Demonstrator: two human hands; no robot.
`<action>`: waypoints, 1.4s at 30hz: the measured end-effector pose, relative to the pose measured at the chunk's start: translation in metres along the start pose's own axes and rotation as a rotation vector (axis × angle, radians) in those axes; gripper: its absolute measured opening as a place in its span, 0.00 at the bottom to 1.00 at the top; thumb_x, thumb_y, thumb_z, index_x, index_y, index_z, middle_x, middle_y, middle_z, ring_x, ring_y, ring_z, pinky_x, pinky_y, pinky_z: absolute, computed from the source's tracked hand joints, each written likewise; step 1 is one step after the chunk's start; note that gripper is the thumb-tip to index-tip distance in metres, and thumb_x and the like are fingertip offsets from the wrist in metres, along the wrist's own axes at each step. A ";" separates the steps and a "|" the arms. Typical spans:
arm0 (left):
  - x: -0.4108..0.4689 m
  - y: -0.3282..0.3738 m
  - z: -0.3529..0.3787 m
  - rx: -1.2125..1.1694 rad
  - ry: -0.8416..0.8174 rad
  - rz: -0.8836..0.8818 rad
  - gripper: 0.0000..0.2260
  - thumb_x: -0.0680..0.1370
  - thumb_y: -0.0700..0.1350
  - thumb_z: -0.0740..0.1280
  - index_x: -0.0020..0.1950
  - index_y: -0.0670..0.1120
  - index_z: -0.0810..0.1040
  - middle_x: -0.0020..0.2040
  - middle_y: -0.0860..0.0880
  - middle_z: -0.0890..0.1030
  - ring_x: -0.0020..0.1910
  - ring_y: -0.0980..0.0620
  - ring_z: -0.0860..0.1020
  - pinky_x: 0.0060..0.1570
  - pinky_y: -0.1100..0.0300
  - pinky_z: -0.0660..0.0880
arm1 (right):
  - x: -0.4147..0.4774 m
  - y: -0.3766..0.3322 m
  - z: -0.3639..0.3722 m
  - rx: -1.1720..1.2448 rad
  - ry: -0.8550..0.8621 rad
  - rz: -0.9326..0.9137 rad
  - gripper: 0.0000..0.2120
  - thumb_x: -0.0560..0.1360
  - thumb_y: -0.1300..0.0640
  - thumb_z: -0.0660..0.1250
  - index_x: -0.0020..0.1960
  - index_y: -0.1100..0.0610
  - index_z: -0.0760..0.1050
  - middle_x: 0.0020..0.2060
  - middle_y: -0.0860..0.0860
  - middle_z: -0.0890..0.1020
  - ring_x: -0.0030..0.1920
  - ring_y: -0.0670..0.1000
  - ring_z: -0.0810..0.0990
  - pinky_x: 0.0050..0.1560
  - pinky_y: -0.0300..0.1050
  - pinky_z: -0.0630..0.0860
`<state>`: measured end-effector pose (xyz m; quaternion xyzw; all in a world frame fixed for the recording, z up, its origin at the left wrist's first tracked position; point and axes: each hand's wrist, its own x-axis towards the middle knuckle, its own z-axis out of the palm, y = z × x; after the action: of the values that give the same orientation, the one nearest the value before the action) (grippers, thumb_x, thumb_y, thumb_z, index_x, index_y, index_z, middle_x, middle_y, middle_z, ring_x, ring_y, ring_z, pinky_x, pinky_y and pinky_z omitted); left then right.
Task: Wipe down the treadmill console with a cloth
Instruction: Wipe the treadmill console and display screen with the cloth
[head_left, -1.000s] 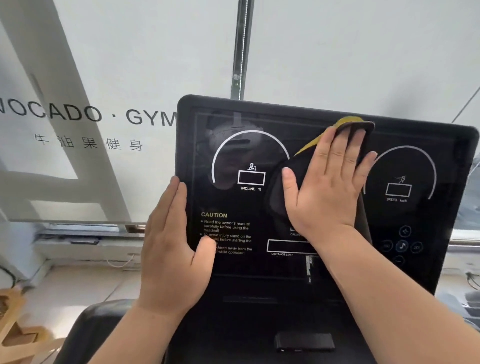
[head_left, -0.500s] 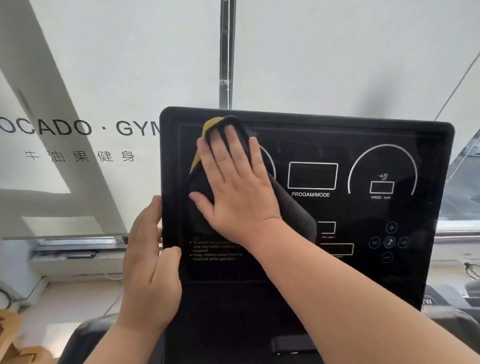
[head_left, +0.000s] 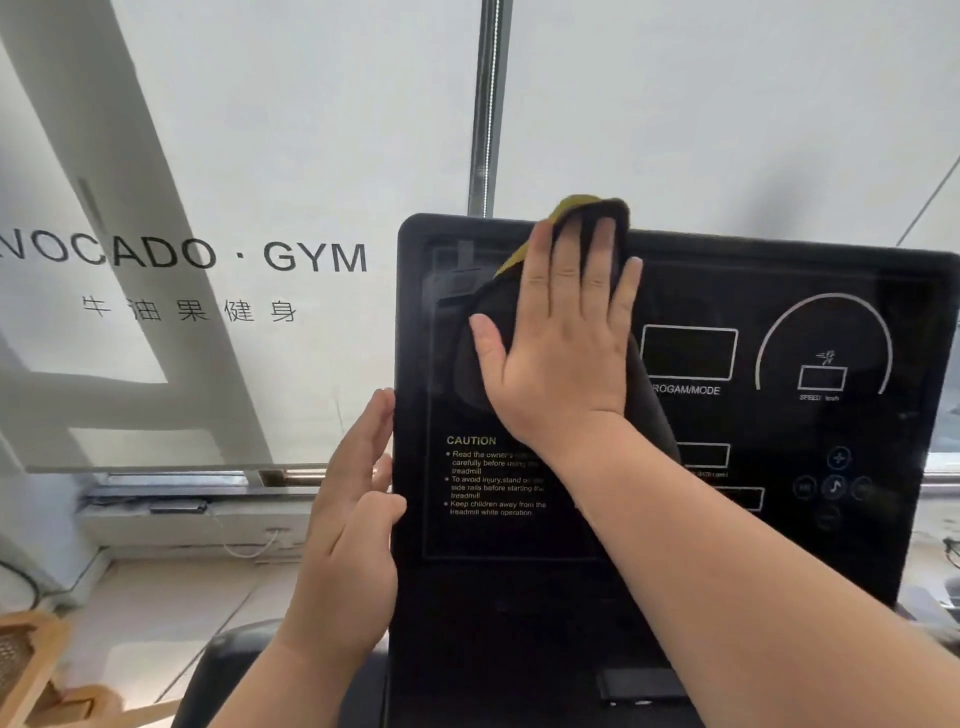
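Observation:
The black treadmill console (head_left: 779, 545) fills the right half of the head view, with white dial outlines, a display box and a CAUTION text block. My right hand (head_left: 566, 343) lies flat on a dark cloth with a yellow underside (head_left: 470, 374), pressing it against the console's upper left area. The cloth's top edge folds over the console's top rim. My left hand (head_left: 348, 545) grips the console's left edge, thumb on the front face, fingers behind. The cloth and hand hide the left dial.
Behind the console is a frosted window with "AVOCADO · GYM" lettering (head_left: 187, 254) and a vertical metal frame bar (head_left: 488, 104). A wooden item (head_left: 26, 670) sits at the lower left on the floor. A small dark slot piece (head_left: 639, 686) sits below the console face.
My right hand swept the cloth from the console's middle to its upper left, then back a little to the right and up to the top rim. My left hand slid outward to the left edge.

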<state>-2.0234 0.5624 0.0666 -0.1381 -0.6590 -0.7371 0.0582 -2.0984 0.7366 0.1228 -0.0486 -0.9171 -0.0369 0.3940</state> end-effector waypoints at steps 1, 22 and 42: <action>0.001 0.001 -0.002 -0.009 -0.010 -0.001 0.32 0.71 0.39 0.53 0.74 0.57 0.66 0.73 0.63 0.71 0.74 0.65 0.66 0.75 0.52 0.61 | 0.001 -0.021 0.003 0.000 -0.008 -0.075 0.40 0.82 0.37 0.50 0.83 0.63 0.46 0.83 0.62 0.53 0.82 0.65 0.46 0.80 0.68 0.42; -0.015 -0.022 0.106 1.081 -0.054 0.271 0.36 0.71 0.53 0.58 0.80 0.46 0.61 0.82 0.51 0.57 0.82 0.52 0.49 0.79 0.42 0.49 | -0.017 0.108 -0.004 -0.082 -0.026 -0.209 0.38 0.83 0.38 0.51 0.84 0.57 0.47 0.83 0.56 0.53 0.83 0.60 0.48 0.81 0.65 0.45; -0.033 -0.034 0.171 1.338 -0.058 0.266 0.36 0.70 0.57 0.60 0.76 0.44 0.68 0.80 0.46 0.61 0.80 0.43 0.56 0.76 0.37 0.56 | -0.040 0.250 -0.015 0.027 -0.016 0.200 0.40 0.82 0.39 0.52 0.83 0.63 0.45 0.82 0.62 0.54 0.82 0.65 0.47 0.80 0.69 0.44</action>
<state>-1.9793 0.7326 0.0413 -0.1718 -0.9516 -0.1536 0.2034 -2.0302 0.9810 0.1114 -0.1351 -0.9112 0.0152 0.3889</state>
